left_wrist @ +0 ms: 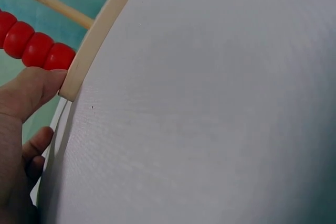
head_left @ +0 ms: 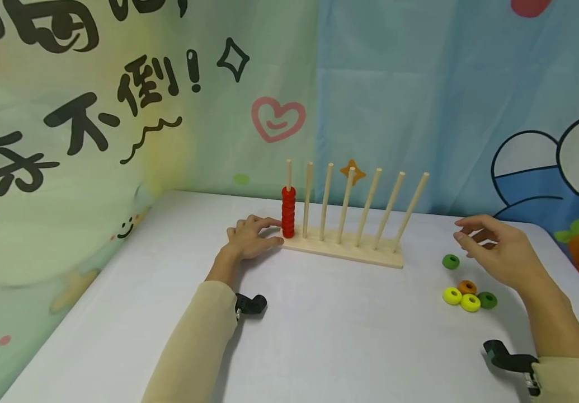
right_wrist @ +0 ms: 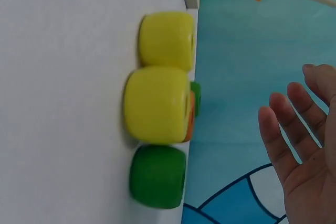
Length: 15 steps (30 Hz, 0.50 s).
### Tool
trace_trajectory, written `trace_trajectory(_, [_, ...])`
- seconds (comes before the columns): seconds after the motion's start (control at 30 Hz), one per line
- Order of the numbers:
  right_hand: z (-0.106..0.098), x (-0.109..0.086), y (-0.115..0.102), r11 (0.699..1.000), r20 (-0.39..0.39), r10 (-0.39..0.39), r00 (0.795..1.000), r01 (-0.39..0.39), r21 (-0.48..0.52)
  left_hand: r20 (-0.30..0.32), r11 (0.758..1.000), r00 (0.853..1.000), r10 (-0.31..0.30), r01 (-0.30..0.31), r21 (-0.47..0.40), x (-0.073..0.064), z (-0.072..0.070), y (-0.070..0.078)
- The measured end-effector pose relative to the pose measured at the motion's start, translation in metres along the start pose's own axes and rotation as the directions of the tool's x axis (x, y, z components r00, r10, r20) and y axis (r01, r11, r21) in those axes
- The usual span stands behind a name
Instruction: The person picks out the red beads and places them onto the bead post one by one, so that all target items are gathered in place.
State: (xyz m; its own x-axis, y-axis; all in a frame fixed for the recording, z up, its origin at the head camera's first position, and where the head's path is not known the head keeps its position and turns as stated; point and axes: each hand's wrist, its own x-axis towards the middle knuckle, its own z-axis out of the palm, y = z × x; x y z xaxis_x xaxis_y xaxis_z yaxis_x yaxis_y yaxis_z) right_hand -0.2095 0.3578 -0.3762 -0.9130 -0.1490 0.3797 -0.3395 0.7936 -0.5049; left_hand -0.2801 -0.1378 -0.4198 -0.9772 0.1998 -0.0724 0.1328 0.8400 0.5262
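My left hand (head_left: 253, 238) holds the left end of a wooden peg rack (head_left: 344, 253), thumb at the front and index finger behind. On the leftmost peg is a stack of red beads (head_left: 288, 212); the other pegs are bare. In the left wrist view my thumb (left_wrist: 39, 87) lies against the rack's end beside the lowest red beads (left_wrist: 58, 56). Above the table at the right, my right hand (head_left: 503, 252) hovers with loosely bent fingers and nothing in it. Near it lie two yellow beads (head_left: 470, 303), an orange bead (head_left: 467, 287) and two green beads (head_left: 487, 300).
A white table (head_left: 329, 336) carries everything. Behind it hangs a printed cloth backdrop (head_left: 395, 84) with writing and cartoon shapes. Black wrist-camera mounts (head_left: 251, 304) stick out from both sleeves, low above the tabletop.
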Motion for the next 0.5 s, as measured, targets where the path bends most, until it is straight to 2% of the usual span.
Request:
trace_trajectory(0.07, [-0.001, -0.001, 0.006, 1.0, 0.012, 0.026, 1.0, -0.026, -0.014, 0.004, 1.0, 1.0, -0.006, 0.006, 0.002, 0.0, 0.0, 0.0])
trace_trajectory(0.3, [0.003, -0.01, 0.025, 0.998, 0.018, 0.024, 1.0, -0.023, -0.053, 0.005, 1.0, 1.0, -0.002, 0.002, -0.001, 0.003, 0.001, -0.001])
trace_trajectory(0.5, [-0.001, -0.013, 0.038, 0.995, 0.017, 0.066, 0.998, -0.065, -0.082, 0.005, 1.0, 1.0, -0.014, 0.014, 0.001, 0.003, 0.0, -0.001])
